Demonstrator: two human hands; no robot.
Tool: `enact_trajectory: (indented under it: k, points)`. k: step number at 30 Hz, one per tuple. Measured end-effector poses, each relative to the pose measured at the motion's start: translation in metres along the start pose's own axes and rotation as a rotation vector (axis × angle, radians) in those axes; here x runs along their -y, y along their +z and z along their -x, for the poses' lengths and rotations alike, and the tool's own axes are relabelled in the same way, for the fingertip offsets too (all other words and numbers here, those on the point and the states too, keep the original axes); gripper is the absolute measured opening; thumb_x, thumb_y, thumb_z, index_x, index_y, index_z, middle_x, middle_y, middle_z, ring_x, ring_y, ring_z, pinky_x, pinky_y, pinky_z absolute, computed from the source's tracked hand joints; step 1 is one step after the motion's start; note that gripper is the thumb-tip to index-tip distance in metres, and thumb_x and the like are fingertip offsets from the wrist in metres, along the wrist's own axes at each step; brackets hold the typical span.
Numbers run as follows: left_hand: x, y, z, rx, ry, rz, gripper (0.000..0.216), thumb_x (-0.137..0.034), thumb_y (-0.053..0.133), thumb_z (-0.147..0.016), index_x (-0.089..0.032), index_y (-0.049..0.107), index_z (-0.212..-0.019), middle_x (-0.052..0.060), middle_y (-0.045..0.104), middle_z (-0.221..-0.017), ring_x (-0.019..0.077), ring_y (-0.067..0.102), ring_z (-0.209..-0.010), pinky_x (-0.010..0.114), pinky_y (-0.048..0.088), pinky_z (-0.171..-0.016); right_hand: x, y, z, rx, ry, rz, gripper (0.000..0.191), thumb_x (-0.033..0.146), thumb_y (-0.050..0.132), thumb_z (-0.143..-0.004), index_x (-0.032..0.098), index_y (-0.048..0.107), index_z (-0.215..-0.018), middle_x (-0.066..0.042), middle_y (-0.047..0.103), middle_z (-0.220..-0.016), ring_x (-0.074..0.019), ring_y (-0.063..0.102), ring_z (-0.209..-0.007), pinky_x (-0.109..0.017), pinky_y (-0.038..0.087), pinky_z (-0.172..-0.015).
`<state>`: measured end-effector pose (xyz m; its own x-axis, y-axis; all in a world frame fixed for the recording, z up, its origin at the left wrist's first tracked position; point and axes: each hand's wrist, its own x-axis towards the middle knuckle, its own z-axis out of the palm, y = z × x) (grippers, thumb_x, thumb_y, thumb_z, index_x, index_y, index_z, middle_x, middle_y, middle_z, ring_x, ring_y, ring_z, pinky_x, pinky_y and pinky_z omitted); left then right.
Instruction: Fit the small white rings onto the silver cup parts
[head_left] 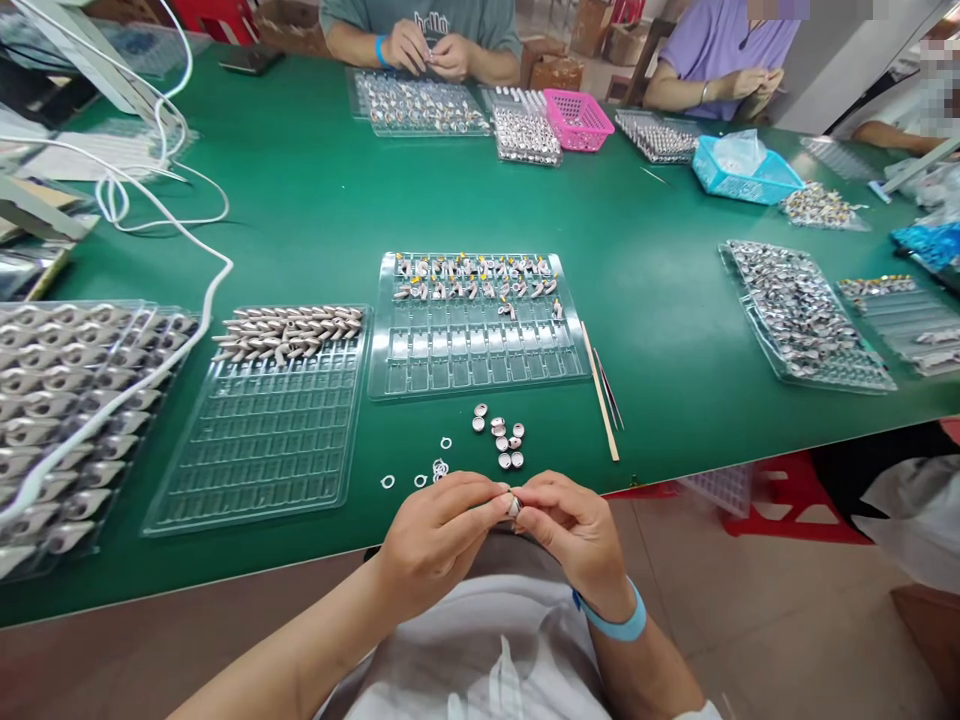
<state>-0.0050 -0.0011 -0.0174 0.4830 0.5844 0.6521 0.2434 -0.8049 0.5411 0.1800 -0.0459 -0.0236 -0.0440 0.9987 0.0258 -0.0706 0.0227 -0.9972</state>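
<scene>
Just over the table's front edge, my left hand (pixel 442 535) and my right hand (pixel 577 525) meet at the fingertips. Pinched between them is a small round silvery part (pixel 514 507), mostly covered by the fingers. Both hands are closed on it. Several small round metallic caps (pixel 502 444) lie on the green table just beyond. To their left are several thin white rings (pixel 440 467), some overlapping in a little pile. Behind these, a clear plastic tray (pixel 480 377) holds rows of small pieces with yellow bits in its far half.
Right of the tray lie a wooden stick (pixel 600 390) and tweezers (pixel 609 388). At left are trays of metallic shells (pixel 289 330) and a white cable (pixel 150 375). A tray of small parts (pixel 799 305) sits right. Co-workers sit across, near pink (pixel 577 120) and blue baskets (pixel 746 185).
</scene>
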Motion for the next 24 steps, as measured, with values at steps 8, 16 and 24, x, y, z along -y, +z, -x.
enact_trajectory:
  k: [8,16,24]
  points:
    - [-0.0029,0.0004,-0.0007,0.011,-0.002,-0.061,0.024,-0.005,0.056,-0.087,-0.013,0.064,-0.108,0.011,0.072,-0.090,0.0184,0.067,-0.083,0.030,0.059,-0.068,-0.0092,0.0040,0.0034,-0.043,0.037,-0.079,0.015,0.023,0.068,-0.084,0.024,0.074,-0.098,-0.005,0.066,-0.089,-0.0143,0.064,-0.074,-0.027,0.057,-0.064]
    - [-0.0015,0.0005,0.0014,-0.002,0.006,-0.050,0.026,-0.004,0.056,-0.086,-0.014,0.063,-0.108,0.010,0.071,-0.090,0.0174,0.066,-0.082,0.029,0.058,-0.068,-0.0104,0.0032,0.0023,-0.032,0.025,-0.109,0.018,0.017,0.068,-0.084,0.026,0.074,-0.099,-0.004,0.066,-0.090,-0.0144,0.064,-0.075,-0.028,0.057,-0.064]
    - [-0.0016,-0.0002,0.0012,0.023,-0.016,-0.054,0.026,-0.005,0.052,-0.088,-0.017,0.062,-0.109,0.009,0.072,-0.090,0.0162,0.067,-0.082,0.028,0.058,-0.068,-0.0090,0.0008,0.0031,-0.007,0.039,-0.025,0.017,0.023,0.067,-0.085,0.026,0.074,-0.101,-0.005,0.066,-0.092,-0.0150,0.066,-0.075,-0.029,0.059,-0.064]
